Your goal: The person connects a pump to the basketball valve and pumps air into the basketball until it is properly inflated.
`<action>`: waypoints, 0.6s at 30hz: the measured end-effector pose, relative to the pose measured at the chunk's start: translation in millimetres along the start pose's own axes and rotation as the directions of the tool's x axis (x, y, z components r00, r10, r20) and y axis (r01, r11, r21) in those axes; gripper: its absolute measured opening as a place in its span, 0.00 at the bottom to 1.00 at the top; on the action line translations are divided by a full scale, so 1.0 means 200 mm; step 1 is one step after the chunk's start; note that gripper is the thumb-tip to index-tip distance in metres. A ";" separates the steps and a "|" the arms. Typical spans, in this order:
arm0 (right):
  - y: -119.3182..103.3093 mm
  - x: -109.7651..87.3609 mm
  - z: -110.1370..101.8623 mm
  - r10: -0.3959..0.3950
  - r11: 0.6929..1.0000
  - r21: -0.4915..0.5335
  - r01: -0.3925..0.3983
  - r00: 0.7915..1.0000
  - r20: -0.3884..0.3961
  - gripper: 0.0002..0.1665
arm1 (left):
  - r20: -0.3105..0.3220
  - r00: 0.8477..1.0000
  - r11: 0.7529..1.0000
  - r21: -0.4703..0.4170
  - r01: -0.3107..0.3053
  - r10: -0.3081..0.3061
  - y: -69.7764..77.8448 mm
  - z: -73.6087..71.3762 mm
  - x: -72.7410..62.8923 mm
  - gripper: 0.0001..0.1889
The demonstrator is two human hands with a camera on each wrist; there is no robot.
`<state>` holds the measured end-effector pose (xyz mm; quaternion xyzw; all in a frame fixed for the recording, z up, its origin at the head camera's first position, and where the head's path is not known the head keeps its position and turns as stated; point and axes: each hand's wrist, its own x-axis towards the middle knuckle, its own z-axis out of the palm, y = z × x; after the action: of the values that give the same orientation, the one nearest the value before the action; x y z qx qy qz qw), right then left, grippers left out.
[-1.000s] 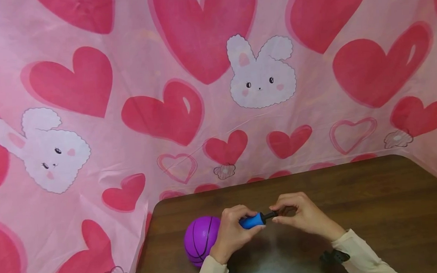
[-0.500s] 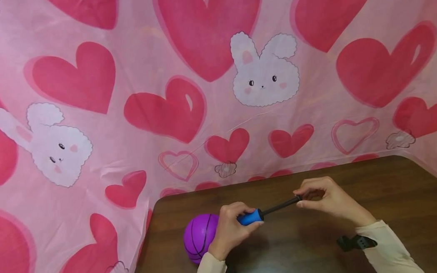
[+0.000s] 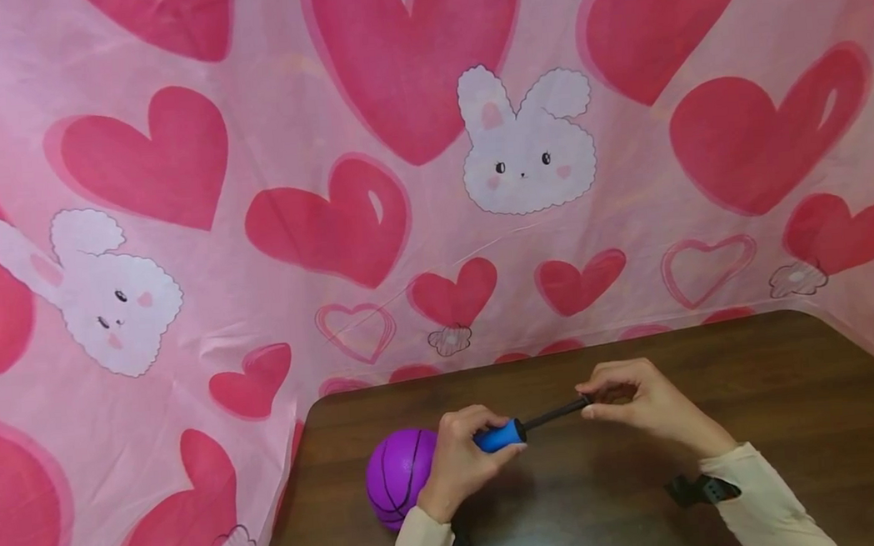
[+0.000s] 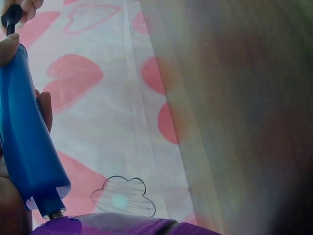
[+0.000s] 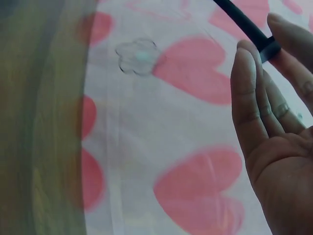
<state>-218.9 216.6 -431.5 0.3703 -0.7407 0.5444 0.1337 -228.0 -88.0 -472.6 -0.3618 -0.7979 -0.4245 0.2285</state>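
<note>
My left hand grips the blue barrel of a small hand pump, fingers and thumb wrapped round it. Its black plunger rod slants up to the right, largely drawn out. Thumb and fingertips of my right hand pinch the black end of the rod, which also shows in the right wrist view as a black handle. Beside my left wrist sits a purple ball with black seams, partly hidden by that hand. In the left wrist view the pump's metal tip meets the ball's surface.
Both hands work above a dark wooden table. Behind it and on the left hangs a pink cloth printed with hearts and rabbits. A black strap device is worn at my right wrist, by the cream sleeve.
My right hand has moved right and up, drawing the plunger rod out of the barrel, then come slightly back left, pushing it in a little. My left hand and the ball stay nearly in place.
</note>
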 end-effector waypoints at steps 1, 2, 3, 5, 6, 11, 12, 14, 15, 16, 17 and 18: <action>0.00 0.00 0.03 -0.002 1.000 0.000 0.002 1.000 -0.003 0.19 | -0.001 1.000 1.000 0.002 -0.005 0.005 0.00 0.00 0.00 0.16; 0.01 0.01 0.05 -0.012 1.000 -0.001 0.012 1.000 -0.006 0.19 | -0.004 1.000 1.000 0.004 -0.010 0.010 0.00 0.00 0.00 0.16; 0.01 0.01 0.09 -0.028 1.000 -0.002 0.028 1.000 -0.012 0.19 | -0.006 1.000 1.000 0.004 -0.010 0.010 0.00 0.01 0.00 0.16; 0.02 0.01 0.15 -0.048 0.999 -0.006 0.048 0.998 -0.028 0.20 | -0.013 1.000 1.000 0.004 -0.017 0.017 0.00 0.01 0.01 0.17; 0.03 0.01 0.18 -0.053 0.999 -0.012 0.053 0.998 -0.036 0.20 | -0.013 1.000 1.000 0.001 -0.017 0.017 0.00 0.01 0.01 0.17; 0.06 0.01 0.29 -0.055 0.998 -0.013 0.055 0.998 -0.025 0.18 | 0.007 1.000 1.000 -0.004 -0.029 0.029 0.01 0.03 0.01 0.17; 0.06 0.01 0.30 -0.060 0.998 -0.014 0.060 0.998 -0.021 0.18 | 0.015 0.999 1.000 -0.005 -0.028 0.028 0.01 0.03 0.01 0.17; 0.07 0.00 0.32 -0.063 0.998 -0.011 0.063 0.998 -0.013 0.17 | 0.014 0.999 0.999 0.000 -0.035 0.035 0.01 0.03 0.00 0.17; 0.07 0.00 0.32 -0.065 0.998 -0.012 0.064 0.998 -0.012 0.17 | 0.013 0.999 0.999 0.003 -0.038 0.038 0.01 0.03 0.00 0.17; 0.07 0.00 0.32 -0.065 0.998 -0.015 0.065 0.998 -0.014 0.17 | 0.010 0.999 0.999 0.005 -0.038 0.038 0.01 0.03 0.00 0.17; 0.06 0.01 0.32 -0.064 0.998 -0.020 0.063 0.998 -0.013 0.17 | 0.011 0.999 0.999 0.004 -0.035 0.035 0.01 0.03 0.00 0.17; 0.06 0.01 0.32 -0.061 0.998 -0.023 0.061 0.998 -0.011 0.17 | 0.011 1.000 1.000 0.001 -0.028 0.028 0.02 0.03 0.00 0.17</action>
<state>-215.0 159.0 -463.6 0.3881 -0.7345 0.5337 0.1587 -225.9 -82.3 -473.8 -0.3753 -0.7943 -0.4187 0.2302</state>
